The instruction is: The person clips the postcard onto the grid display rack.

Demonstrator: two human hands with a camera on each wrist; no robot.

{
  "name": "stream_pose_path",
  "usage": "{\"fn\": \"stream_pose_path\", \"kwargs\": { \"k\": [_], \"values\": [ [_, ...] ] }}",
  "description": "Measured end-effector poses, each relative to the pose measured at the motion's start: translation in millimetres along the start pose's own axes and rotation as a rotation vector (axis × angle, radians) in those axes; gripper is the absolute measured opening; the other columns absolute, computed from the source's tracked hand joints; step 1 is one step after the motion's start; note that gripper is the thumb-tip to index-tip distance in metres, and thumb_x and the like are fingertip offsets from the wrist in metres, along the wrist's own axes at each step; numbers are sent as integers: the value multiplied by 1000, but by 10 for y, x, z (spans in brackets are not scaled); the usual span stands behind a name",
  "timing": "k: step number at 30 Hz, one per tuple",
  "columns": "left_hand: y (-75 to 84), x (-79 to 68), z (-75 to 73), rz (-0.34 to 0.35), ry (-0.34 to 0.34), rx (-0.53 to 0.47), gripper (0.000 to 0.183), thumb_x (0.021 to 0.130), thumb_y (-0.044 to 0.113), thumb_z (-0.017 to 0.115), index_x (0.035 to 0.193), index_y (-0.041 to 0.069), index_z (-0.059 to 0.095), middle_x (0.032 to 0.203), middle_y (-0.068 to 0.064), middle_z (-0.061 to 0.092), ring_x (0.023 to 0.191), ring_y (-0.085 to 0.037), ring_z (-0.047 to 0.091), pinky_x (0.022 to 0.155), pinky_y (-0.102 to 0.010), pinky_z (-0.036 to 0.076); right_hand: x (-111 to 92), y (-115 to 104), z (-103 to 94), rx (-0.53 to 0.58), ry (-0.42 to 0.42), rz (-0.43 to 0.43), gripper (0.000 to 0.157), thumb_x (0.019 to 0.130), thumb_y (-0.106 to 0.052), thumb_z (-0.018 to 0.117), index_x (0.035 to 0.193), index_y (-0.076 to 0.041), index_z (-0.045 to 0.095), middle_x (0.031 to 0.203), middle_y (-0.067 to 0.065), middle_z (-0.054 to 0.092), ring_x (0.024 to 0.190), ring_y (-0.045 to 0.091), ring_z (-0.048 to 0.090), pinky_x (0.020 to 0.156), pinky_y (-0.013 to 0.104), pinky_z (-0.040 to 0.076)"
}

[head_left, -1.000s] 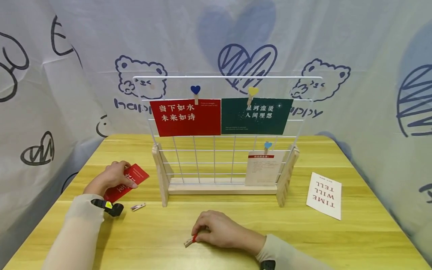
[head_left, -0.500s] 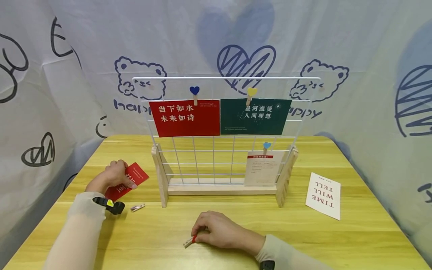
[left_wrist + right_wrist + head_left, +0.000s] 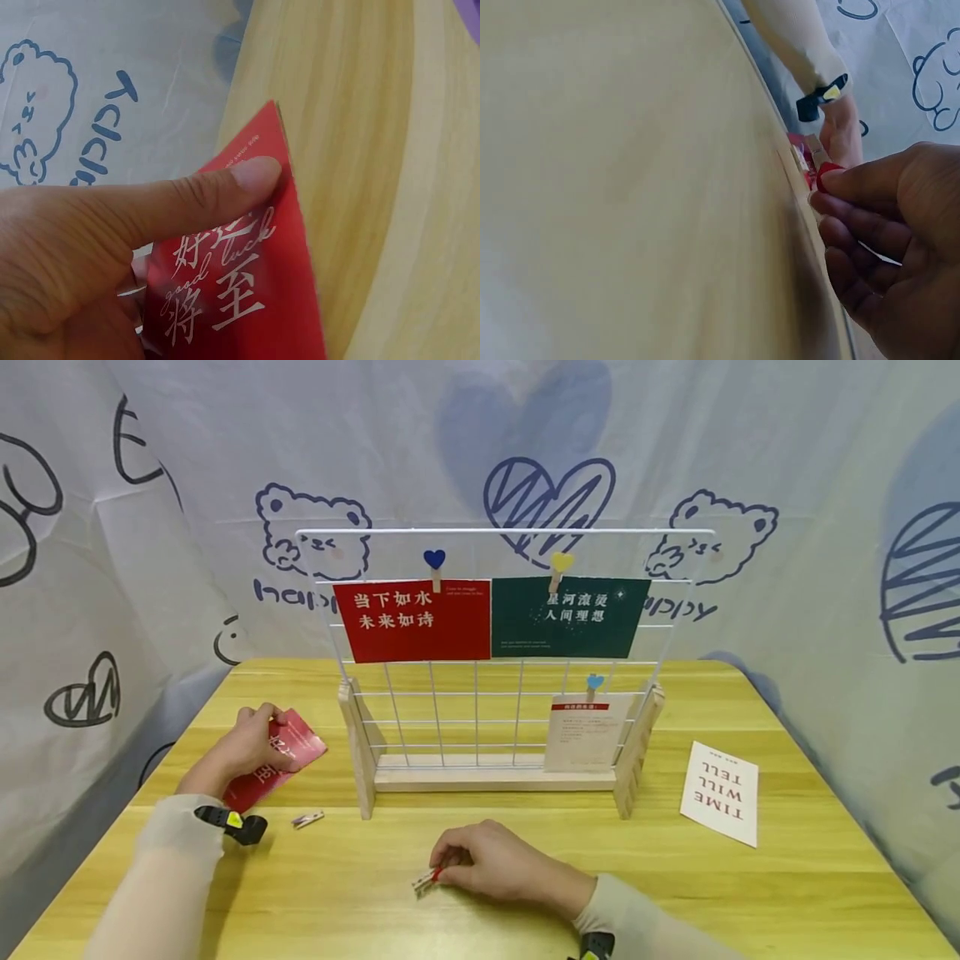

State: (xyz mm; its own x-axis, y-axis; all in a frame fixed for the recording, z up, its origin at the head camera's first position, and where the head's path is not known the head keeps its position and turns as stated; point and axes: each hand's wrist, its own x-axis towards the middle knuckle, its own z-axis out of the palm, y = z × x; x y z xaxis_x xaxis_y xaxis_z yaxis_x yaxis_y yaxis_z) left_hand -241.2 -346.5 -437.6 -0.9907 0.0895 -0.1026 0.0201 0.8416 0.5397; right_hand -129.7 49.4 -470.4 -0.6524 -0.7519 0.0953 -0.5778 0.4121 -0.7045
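On the left of the table, my left hand [image 3: 251, 747] holds a red card [image 3: 302, 739] with white lettering. In the left wrist view the thumb lies across the front of the card [image 3: 289, 307], and the fingers are hidden behind it. Front and centre, my right hand [image 3: 502, 864] pinches a small wooden clothespin [image 3: 424, 882] by its red end. The right wrist view shows thumb and forefinger on the red part of that clothespin [image 3: 817, 150], its wooden legs pointing away. Another small clothespin [image 3: 308, 820] lies on the table near the left wrist.
A white wire grid rack [image 3: 495, 782] on wooden feet stands mid-table. Clipped on it are a red card [image 3: 450, 639], a green card [image 3: 577, 639] and a cream card [image 3: 581, 743], each under a heart clothespin. A white card [image 3: 720, 793] lies at the right.
The red card in my left hand has tilted and now catches the light, as the hand shifts slightly left. My right hand has moved slightly away from the front edge, clothespin still pinched.
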Motion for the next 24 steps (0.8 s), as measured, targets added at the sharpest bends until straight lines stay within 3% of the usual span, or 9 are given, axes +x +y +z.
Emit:
{"fn": "stream_pose_path", "kwargs": {
  "k": [9, 14, 19, 24],
  "values": [
    [46, -43, -101, -29, 33, 37, 76, 79, 28, 83, 130, -9, 41, 123, -32, 35, 105, -46, 42, 86, -60, 48, 2, -2, -171, 43, 57, 9, 8, 92, -14, 70, 98, -18, 69, 84, -17, 64, 77, -3, 57, 70, 18, 49],
    [97, -123, -182, -1, 72, 61, 57, 88, 24, 75, 125, -8, 47, 119, -30, 48, 98, -41, 48, 80, -49, 50, 1, 14, -256, 37, 97, 11, 9, 92, -15, 70, 100, -20, 69, 83, -18, 64, 78, -2, 58, 71, 20, 49],
    [158, -222, -273, 29, 147, 96, 33, 94, 14, 66, 117, -5, 53, 110, -28, 54, 90, -37, 50, 71, -41, 45, -3, 11, -315, 56, 115, 32, 8, 93, -16, 69, 100, -19, 72, 85, -17, 65, 80, 1, 59, 72, 22, 50],
    [227, -345, -340, 38, 201, 92, 26, 96, 14, 62, 116, -1, 54, 105, -27, 56, 86, -35, 51, 66, -37, 45, -13, -5, -368, 72, 131, 65, 10, 95, -20, 66, 102, -20, 73, 90, -16, 65, 84, 4, 59, 75, 24, 51]
  ]
}}
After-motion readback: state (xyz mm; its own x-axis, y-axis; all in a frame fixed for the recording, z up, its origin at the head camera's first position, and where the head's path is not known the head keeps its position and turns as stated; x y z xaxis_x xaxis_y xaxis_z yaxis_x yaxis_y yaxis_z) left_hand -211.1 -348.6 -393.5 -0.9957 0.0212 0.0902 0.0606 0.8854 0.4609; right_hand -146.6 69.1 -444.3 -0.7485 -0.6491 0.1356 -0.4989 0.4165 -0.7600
